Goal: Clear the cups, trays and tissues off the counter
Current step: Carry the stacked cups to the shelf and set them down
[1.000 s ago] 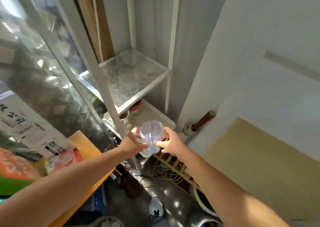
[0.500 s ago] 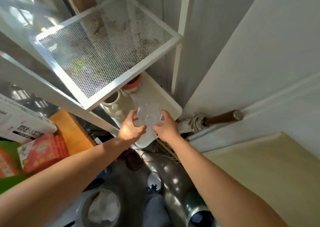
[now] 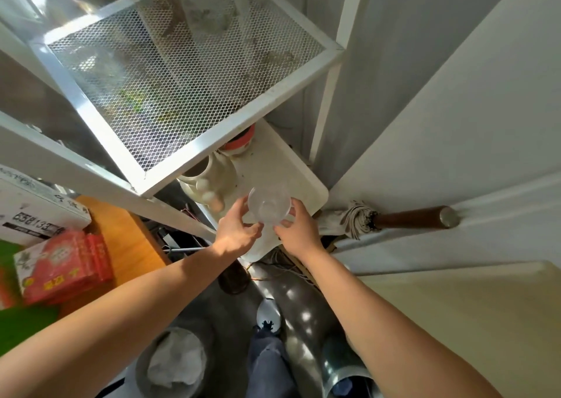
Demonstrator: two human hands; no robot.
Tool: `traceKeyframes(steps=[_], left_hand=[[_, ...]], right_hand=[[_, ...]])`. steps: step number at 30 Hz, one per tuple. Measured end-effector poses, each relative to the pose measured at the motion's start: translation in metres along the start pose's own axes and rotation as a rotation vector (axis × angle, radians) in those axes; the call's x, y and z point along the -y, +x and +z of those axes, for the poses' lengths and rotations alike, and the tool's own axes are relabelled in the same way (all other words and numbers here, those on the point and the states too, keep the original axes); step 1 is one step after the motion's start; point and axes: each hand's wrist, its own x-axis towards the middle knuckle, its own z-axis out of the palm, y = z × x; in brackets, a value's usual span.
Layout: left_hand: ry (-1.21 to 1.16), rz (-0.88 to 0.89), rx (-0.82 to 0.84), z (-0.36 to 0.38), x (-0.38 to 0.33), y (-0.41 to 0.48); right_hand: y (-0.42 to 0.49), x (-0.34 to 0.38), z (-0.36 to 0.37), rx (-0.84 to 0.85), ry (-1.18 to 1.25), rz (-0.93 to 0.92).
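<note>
A clear plastic cup (image 3: 268, 207) is upright between my two hands, its open mouth facing up. My left hand (image 3: 236, 233) grips its left side and my right hand (image 3: 299, 229) grips its right side. The cup hovers just above the front part of a dirty white lower shelf (image 3: 299, 179) of a white metal rack. I cannot tell whether its base touches the shelf.
A white mesh shelf (image 3: 188, 63) juts out above. On the lower shelf stand a cream jug (image 3: 212, 179) and a red-rimmed pot (image 3: 239, 144). An umbrella handle (image 3: 409, 218) lies to the right. Red boxes (image 3: 66, 267) sit on an orange board at left. A bin (image 3: 173, 361) stands below.
My view has tilted downward and closer to the rack. Both hands have carried the cup down under the mesh shelf to the front of the lower white shelf.
</note>
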Motion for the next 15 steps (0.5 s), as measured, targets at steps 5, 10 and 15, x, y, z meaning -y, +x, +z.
traceKeyframes(steps=[5, 10, 15], left_hand=[[-0.018, -0.002, 0.009, 0.0, 0.003, 0.006], [0.032, 0.009, 0.012, -0.004, 0.002, 0.004], [0.016, -0.095, 0.003, -0.009, 0.0, -0.012]], right_hand=[[0.003, -0.003, 0.002, 0.014, 0.057, 0.026], [-0.001, -0.005, 0.003, 0.016, 0.027, 0.056], [-0.007, 0.008, 0.001, -0.043, -0.088, 0.116]])
